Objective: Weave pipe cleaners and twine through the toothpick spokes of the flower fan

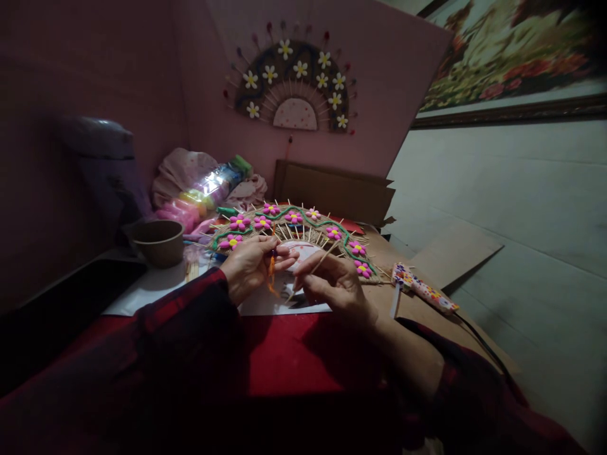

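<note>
My left hand is pinched at the middle of the table, with an orange thread hanging from its fingers. To its right, my right hand grips a thin wooden stick that slants down toward the white paper. Behind both hands lies a half-round fan of burlap and sticks, with pink flowers and a green wavy cord. My hands partly cover its dotted white centre.
A brown bowl stands at the left, near bagged colourful clay. A flowered glue gun with a cord lies right on cardboard. A finished-looking fan hangs on the pink board behind.
</note>
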`<control>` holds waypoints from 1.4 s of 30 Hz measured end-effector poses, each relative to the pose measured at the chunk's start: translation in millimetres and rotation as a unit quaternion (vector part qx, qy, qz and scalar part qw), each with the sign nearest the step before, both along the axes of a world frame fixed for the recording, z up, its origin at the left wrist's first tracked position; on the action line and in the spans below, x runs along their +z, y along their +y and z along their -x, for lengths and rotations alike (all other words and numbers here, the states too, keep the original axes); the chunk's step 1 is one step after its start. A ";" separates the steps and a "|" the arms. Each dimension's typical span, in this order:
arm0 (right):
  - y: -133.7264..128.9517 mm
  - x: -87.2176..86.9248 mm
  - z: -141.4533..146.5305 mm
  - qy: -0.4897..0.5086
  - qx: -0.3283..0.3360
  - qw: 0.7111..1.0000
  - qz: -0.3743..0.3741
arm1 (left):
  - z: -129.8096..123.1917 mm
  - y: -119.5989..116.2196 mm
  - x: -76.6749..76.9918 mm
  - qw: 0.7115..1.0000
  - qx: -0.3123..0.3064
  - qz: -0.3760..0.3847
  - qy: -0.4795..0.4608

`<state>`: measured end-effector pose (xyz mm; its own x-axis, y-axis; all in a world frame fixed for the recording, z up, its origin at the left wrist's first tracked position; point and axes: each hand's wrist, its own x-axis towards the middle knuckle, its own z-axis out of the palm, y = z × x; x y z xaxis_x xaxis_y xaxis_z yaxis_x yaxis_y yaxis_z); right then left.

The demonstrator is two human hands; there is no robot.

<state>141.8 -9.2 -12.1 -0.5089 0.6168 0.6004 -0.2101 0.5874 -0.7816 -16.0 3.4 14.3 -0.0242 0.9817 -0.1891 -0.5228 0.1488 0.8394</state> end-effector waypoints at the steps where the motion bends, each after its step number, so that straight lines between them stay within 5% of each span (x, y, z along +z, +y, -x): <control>1: -0.8 0.8 0.1 -0.007 0.011 1.000 0.013 | -0.1 -0.1 0.3 1.000 0.004 0.001 0.003; 12: -0.4 1.5 3.0 0.115 -0.124 0.985 -0.038 | 0.2 -1.3 -0.8 1.000 0.001 -0.001 -0.003; 20: 4.6 8.8 2.0 0.233 -0.272 0.923 -0.143 | 2.6 0.8 -1.1 1.000 0.019 -0.002 0.016; 28: 1.4 -1.1 3.7 0.084 -0.132 0.984 -0.085 | -2.6 -2.9 1.6 1.000 0.010 0.002 0.004; 42: 8.2 -5.1 3.8 0.005 -0.120 0.991 -0.065 | -7.9 -7.5 -7.2 0.998 -0.030 -0.045 -0.024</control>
